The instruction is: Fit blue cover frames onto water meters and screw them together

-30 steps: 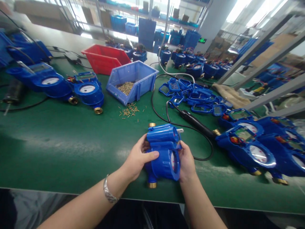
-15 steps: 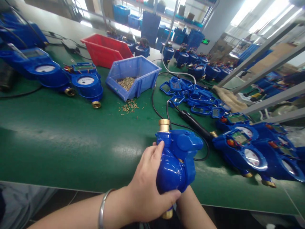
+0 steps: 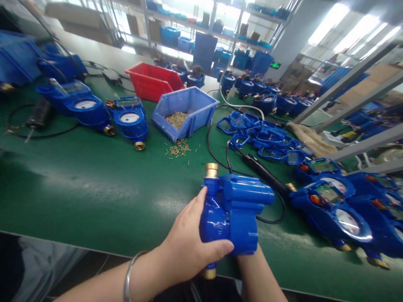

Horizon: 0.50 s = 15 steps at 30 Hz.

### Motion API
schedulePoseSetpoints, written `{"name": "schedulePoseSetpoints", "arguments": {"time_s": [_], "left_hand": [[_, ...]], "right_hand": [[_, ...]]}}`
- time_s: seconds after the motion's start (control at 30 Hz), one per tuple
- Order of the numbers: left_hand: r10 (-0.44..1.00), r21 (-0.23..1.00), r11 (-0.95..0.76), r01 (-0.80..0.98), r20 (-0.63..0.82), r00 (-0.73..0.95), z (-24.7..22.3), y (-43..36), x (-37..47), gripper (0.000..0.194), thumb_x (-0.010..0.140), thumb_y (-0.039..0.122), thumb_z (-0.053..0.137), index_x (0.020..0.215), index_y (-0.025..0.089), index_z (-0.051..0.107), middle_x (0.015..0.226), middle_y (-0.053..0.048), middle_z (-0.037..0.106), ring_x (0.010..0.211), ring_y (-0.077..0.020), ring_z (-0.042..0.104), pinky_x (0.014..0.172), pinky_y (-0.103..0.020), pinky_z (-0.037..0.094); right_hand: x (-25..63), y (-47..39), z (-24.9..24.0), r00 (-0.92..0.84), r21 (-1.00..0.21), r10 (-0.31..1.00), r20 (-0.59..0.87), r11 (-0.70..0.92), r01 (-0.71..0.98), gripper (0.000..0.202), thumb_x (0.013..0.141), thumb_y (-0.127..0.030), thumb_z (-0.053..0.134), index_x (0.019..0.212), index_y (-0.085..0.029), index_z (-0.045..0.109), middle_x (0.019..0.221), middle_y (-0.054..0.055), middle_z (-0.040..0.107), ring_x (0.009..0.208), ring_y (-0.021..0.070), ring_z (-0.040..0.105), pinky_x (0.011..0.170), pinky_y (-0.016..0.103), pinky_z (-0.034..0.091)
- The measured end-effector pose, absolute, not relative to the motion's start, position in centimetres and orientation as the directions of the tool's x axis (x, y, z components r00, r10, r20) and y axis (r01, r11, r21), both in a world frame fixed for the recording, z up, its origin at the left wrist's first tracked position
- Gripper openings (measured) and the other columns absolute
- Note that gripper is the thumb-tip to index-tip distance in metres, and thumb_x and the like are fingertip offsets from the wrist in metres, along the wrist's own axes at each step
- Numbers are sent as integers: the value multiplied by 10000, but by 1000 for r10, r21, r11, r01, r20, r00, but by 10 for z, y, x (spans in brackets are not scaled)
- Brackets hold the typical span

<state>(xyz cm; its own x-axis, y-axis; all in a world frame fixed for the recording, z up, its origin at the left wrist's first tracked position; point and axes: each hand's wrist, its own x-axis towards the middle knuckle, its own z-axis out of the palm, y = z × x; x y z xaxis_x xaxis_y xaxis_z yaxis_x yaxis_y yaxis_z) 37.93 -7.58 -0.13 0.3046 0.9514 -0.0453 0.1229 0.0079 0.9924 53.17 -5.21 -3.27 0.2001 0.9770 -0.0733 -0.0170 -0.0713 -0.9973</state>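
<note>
My left hand [image 3: 189, 235] is wrapped round the body of a blue water meter [image 3: 215, 220], thumb across its near face. The meter stands roughly upright above the bench's front edge, with a brass threaded end [image 3: 211, 170] at the top and another brass end [image 3: 209, 273] below. Its rounded underside and the side of its blue housing [image 3: 244, 228] face me. Only the wrist of my right hand [image 3: 253, 262] shows, reaching up behind the meter; its fingers are hidden.
Past the meter, a blue bin [image 3: 198, 115] holds small brass screws, with loose screws [image 3: 179, 149] spilled before it. A red bin [image 3: 151, 82] stands behind. Blue covers [image 3: 267, 138], a black corded screwdriver [image 3: 261, 167] and opened meters [image 3: 333, 209] lie rightward; more meters [image 3: 130, 121] stand left.
The meter has turned in my hands, so its housing now shows more of its side. The camera view has shifted, and the bench things appear lower and further right.
</note>
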Motion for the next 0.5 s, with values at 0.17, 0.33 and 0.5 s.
{"name": "schedulePoseSetpoints", "arguments": {"time_s": [0.17, 0.33, 0.5], "left_hand": [[944, 900, 308, -309, -248, 219, -9, -56, 355, 672, 601, 392, 774, 1160, 138, 503, 1114, -150, 654, 1040, -326, 603, 922, -438, 463], [923, 794, 316, -519, -383, -24, -20, -56, 326, 640, 588, 265, 779, 1157, 133, 518, 1067, -115, 693, 985, -308, 645, 877, -408, 506], [836, 763, 366, -532, -521, -173, -22, -48, 272, 184, 741, 255, 636, 909, 182, 645, 785, 2, 747, 835, -257, 697, 810, -407, 554]], "right_hand": [[505, -45, -7, -43, -868, 940, -338, -329, -373, 418, 826, -499, 553, 1085, -178, 618, 1028, 74, 703, 993, 249, 642, 928, 428, 470], [453, -28, -5, -207, -830, 914, -348, -403, -385, 563, 782, -481, 622, 1258, -217, 478, 1188, 60, 629, 1107, 235, 576, 991, 380, 413], [427, -19, -7, -339, -909, 883, -324, -390, -149, 751, 741, -559, 622, 1347, -178, 397, 1365, 140, 464, 1230, 253, 464, 1046, 389, 325]]}}
